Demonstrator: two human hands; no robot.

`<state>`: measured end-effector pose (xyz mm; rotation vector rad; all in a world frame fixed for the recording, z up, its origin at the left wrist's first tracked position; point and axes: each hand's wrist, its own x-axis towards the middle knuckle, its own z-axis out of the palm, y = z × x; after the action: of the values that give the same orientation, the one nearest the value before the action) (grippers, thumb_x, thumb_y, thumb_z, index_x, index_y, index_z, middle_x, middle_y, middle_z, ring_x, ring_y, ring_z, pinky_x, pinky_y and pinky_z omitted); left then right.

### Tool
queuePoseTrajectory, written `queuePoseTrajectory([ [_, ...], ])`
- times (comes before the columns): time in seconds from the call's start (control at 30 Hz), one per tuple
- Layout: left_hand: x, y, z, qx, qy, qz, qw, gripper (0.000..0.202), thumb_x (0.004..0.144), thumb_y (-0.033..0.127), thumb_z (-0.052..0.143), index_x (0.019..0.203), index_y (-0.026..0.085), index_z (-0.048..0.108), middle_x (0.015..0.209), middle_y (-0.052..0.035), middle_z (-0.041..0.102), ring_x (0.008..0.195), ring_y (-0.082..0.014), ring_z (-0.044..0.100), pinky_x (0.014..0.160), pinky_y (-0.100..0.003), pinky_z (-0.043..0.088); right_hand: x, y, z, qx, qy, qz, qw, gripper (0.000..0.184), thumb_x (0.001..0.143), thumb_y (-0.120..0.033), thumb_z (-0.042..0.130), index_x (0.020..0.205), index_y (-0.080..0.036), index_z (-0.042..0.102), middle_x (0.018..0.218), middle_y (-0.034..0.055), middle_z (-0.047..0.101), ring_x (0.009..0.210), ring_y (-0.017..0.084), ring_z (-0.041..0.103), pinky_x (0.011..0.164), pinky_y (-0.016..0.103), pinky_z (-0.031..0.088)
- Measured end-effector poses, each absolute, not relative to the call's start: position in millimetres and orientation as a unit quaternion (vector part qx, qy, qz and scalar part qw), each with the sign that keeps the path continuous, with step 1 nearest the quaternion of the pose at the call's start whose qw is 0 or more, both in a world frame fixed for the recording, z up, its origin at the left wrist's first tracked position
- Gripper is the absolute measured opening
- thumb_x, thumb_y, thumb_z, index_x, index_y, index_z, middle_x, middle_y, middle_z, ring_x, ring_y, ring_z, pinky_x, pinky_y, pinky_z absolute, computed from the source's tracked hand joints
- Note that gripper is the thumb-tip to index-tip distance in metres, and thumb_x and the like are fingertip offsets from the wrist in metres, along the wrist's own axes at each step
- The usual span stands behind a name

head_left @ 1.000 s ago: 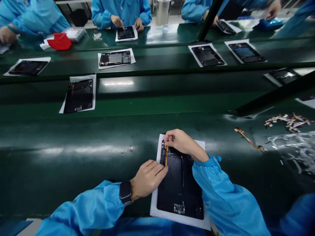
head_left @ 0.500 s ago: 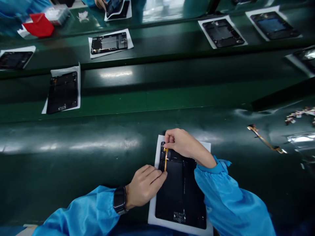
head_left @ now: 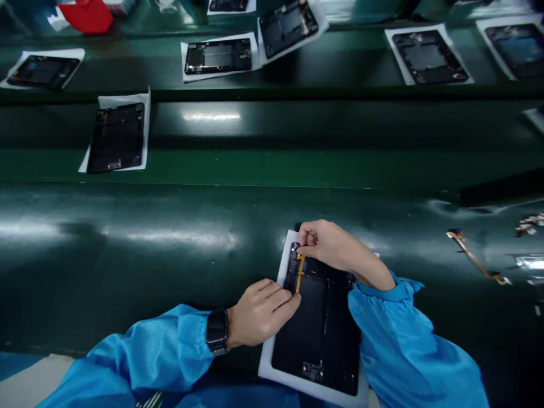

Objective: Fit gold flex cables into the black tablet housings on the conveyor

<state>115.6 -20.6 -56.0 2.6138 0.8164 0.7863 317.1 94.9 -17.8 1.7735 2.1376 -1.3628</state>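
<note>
A black tablet back housing [head_left: 317, 340] lies on a white sheet [head_left: 266, 362] in front of me. Along its upper left side runs a thin orange flex cable [head_left: 300, 277]. My right hand [head_left: 329, 243] is closed in a pinch at the cable's top end, near the housing's upper left corner. The fingertips partly hide what they grip. My left hand [head_left: 263, 311], with a black watch on the wrist, has its thumb and finger closed at the cable's lower end, against the housing's left edge.
Another flex cable [head_left: 478, 258] lies to the right on the green bench, near a small pile of parts [head_left: 529, 225]. Beyond, a tablet housing [head_left: 117, 136] rests on its sheet at left. Several more housings, such as one [head_left: 429, 56], lie along the far ledge. A red object [head_left: 87, 16] sits top left.
The view has shifted, so the scene sits differently in it. Both hands keep their place on the cable. At the far ledge another housing now appears, and the co-worker's hand is out of view.
</note>
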Motion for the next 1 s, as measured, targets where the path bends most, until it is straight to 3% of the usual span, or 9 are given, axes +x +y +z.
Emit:
queuePoseTrajectory([
  [0.23, 115.4, -20.2, -58.9, 0.914, 0.285, 0.258, 0.128, 0.015, 0.096, 0.012, 0.049, 0.107, 0.01, 0.059, 0.08, -0.003, 0.064, 0.073, -0.0132, 0.059, 0.066, -0.028, 0.047, 318.2, 96.3, -17.3, 0.602, 0.702, -0.377, 0.061, 0.02, 0.073, -0.026, 0.074, 0.067, -0.022, 0.056, 0.063, -0.0044, 0.059, 0.058, 0.011, 0.052, 0.052, 0.025, 0.029],
  [0.43, 115.6, -19.3, -60.3, 0.917, 0.283, 0.26, 0.11, 0.016, 0.097, 0.013, 0.048, 0.106, 0.011, 0.06, 0.08, -0.003, 0.063, 0.072, -0.0136, 0.058, 0.064, -0.028, 0.046, 315.2, 79.6, -10.6, 0.609, 0.733, -0.281, 0.112, 0.024, 0.076, -0.035, 0.074, 0.087, -0.024, 0.056, 0.075, -0.0028, 0.064, 0.066, 0.015, 0.058, 0.053, 0.026, 0.027],
  [0.67, 115.7, -18.4, -58.3, 0.917, 0.294, 0.256, 0.091, 0.019, 0.098, 0.013, 0.043, 0.103, 0.013, 0.061, 0.089, -0.0053, 0.064, 0.076, -0.0141, 0.06, 0.065, -0.028, 0.048, 299.2, 68.6, 0.3, 0.566, 0.788, -0.163, 0.176, 0.023, 0.084, -0.031, 0.065, 0.103, -0.022, 0.055, 0.089, 0.0065, 0.07, 0.079, 0.024, 0.066, 0.055, 0.029, 0.023],
  [0.83, 115.7, -19.8, -63.3, 0.91, 0.293, 0.283, 0.083, 0.018, 0.097, 0.013, 0.046, 0.105, 0.012, 0.063, 0.115, -0.0091, 0.066, 0.101, -0.018, 0.062, 0.083, -0.03, 0.053, 302.7, 63.6, -5.1, 0.561, 0.804, -0.154, 0.125, 0.016, 0.087, -0.031, 0.064, 0.098, -0.022, 0.056, 0.094, 0.0043, 0.07, 0.08, 0.022, 0.066, 0.057, 0.029, 0.028],
  [1.0, 115.0, -21.1, -66.5, 0.91, 0.28, 0.297, 0.076, 0.02, 0.097, 0.012, 0.048, 0.109, 0.011, 0.063, 0.118, -0.0082, 0.067, 0.109, -0.0198, 0.061, 0.087, -0.031, 0.055, 309.5, 54.1, -14.9, 0.584, 0.799, -0.126, 0.07, 0.012, 0.091, -0.033, 0.059, 0.094, -0.022, 0.056, 0.094, 0.0044, 0.068, 0.077, 0.02, 0.063, 0.057, 0.029, 0.028],
])
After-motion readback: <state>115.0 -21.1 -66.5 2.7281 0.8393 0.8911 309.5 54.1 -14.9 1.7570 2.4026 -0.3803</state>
